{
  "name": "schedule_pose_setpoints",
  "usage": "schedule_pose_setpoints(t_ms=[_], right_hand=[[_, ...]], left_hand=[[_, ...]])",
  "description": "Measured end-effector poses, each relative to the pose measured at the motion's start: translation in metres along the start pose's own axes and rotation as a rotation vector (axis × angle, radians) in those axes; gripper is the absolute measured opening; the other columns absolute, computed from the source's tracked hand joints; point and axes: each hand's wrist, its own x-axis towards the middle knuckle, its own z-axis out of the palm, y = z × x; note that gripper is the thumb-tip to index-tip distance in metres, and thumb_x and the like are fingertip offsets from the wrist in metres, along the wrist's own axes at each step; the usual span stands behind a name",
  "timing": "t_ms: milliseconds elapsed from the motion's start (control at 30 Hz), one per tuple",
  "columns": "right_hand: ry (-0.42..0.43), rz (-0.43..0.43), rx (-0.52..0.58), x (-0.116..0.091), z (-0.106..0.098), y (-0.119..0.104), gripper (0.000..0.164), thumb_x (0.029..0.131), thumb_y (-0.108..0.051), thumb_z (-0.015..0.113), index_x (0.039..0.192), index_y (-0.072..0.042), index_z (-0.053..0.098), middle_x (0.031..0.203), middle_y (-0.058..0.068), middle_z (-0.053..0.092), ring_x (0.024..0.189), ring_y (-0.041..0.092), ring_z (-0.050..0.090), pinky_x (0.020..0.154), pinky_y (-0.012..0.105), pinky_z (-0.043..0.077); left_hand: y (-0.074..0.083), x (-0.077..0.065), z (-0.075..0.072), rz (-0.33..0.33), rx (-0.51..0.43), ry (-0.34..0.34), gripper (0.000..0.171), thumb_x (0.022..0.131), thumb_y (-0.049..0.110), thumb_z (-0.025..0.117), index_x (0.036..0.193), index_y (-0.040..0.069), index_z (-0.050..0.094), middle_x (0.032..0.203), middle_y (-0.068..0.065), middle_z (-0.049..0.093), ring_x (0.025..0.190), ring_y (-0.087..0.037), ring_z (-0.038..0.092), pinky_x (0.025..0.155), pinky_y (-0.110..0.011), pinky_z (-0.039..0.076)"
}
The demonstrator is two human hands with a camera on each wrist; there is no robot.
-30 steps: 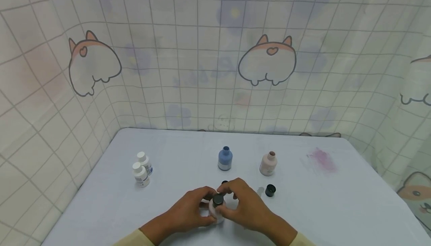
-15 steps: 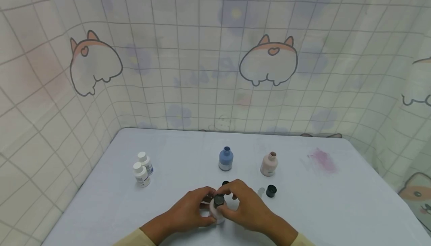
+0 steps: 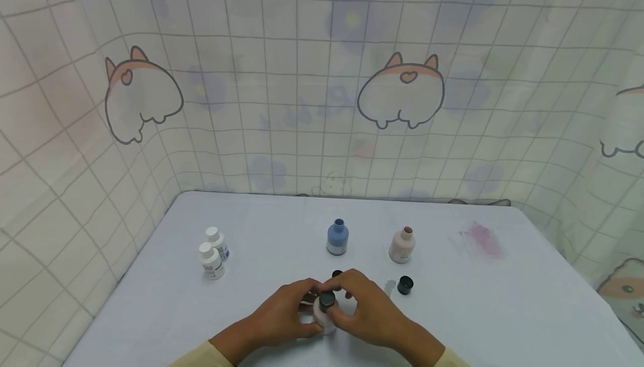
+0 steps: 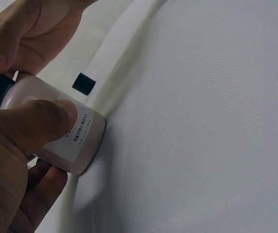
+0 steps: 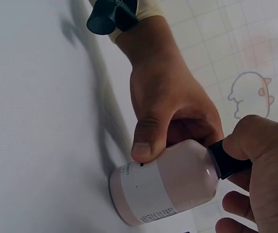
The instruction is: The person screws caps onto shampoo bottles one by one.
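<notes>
A pale pink bottle [image 3: 322,319] with a white label stands upright on the table in front of me. My left hand [image 3: 283,314] grips its body, thumb across the label in the left wrist view. On the bottle's neck sits a black cap [image 3: 327,299], pinched between thumb and fingers of my right hand [image 3: 371,312]. Behind the hands a loose black cap [image 3: 337,272] is partly hidden by the right fingers. Another loose black cap [image 3: 405,285] lies to the right of the right hand.
An uncapped blue bottle [image 3: 337,238] and an uncapped pink bottle [image 3: 402,246] stand farther back on the white table [image 3: 271,222]. Two small white bottles stand at the left, the nearer white bottle [image 3: 211,262] overlapping the farther one. A pink stain [image 3: 483,238] marks the right side.
The right hand's fingers have shifted slightly at the cap. The left hand keeps its grip on the bottle, and the other bottles and caps stay in place.
</notes>
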Motion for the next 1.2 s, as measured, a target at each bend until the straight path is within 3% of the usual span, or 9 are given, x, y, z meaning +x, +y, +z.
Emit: schedule_pose_setpoints(t_ms=[167, 433, 667, 933, 1200], right_hand=[[0.009, 0.023, 0.008, -0.0005, 0.0006, 0.0003, 0.035, 0.087, -0.028, 0.068, 0.119, -0.029, 0.053, 0.114, -0.016, 0.053, 0.101, 0.011, 0.052, 0.078, 0.026, 0.05], [-0.001, -0.032, 0.024, -0.0018, 0.0024, 0.0022, 0.04, 0.088, -0.018, 0.065, 0.126, -0.025, 0.053, 0.12, -0.014, 0.053, 0.108, 0.006, 0.05, 0.083, 0.031, 0.051], [0.001, 0.06, -0.009, -0.003, 0.0026, 0.0012, 0.035, 0.087, -0.034, 0.066, 0.119, -0.032, 0.052, 0.116, -0.017, 0.05, 0.104, 0.009, 0.051, 0.08, 0.027, 0.05], [0.014, -0.045, 0.016, -0.002, 0.0038, 0.0044, 0.042, 0.088, -0.02, 0.065, 0.128, -0.025, 0.051, 0.121, -0.014, 0.052, 0.109, 0.006, 0.05, 0.08, 0.031, 0.052], [0.002, 0.066, 0.011, -0.0017, 0.0028, 0.0015, 0.033, 0.087, -0.03, 0.067, 0.117, -0.032, 0.053, 0.114, -0.018, 0.051, 0.101, 0.009, 0.051, 0.079, 0.027, 0.05]], left_hand=[[-0.0019, 0.0004, 0.0011, -0.016, 0.003, 0.001, 0.057, 0.071, 0.034, 0.082, 0.118, 0.028, 0.051, 0.115, 0.016, 0.055, 0.104, -0.002, 0.056, 0.088, -0.02, 0.047], [-0.0025, -0.0001, 0.0015, -0.004, -0.001, -0.002, 0.057, 0.071, 0.034, 0.082, 0.119, 0.029, 0.051, 0.115, 0.017, 0.054, 0.104, -0.001, 0.055, 0.087, -0.019, 0.047], [-0.0035, 0.0004, 0.0015, -0.012, -0.024, -0.003, 0.056, 0.07, 0.035, 0.082, 0.117, 0.027, 0.052, 0.113, 0.016, 0.055, 0.104, -0.002, 0.056, 0.088, -0.019, 0.046], [-0.002, 0.0006, -0.0001, -0.019, 0.008, 0.0, 0.056, 0.071, 0.036, 0.082, 0.117, 0.029, 0.052, 0.114, 0.018, 0.055, 0.103, -0.001, 0.056, 0.087, -0.02, 0.047], [-0.0017, 0.0011, 0.0001, -0.025, -0.004, 0.0, 0.055, 0.07, 0.035, 0.083, 0.115, 0.029, 0.053, 0.113, 0.017, 0.055, 0.104, -0.002, 0.056, 0.089, -0.02, 0.046]])
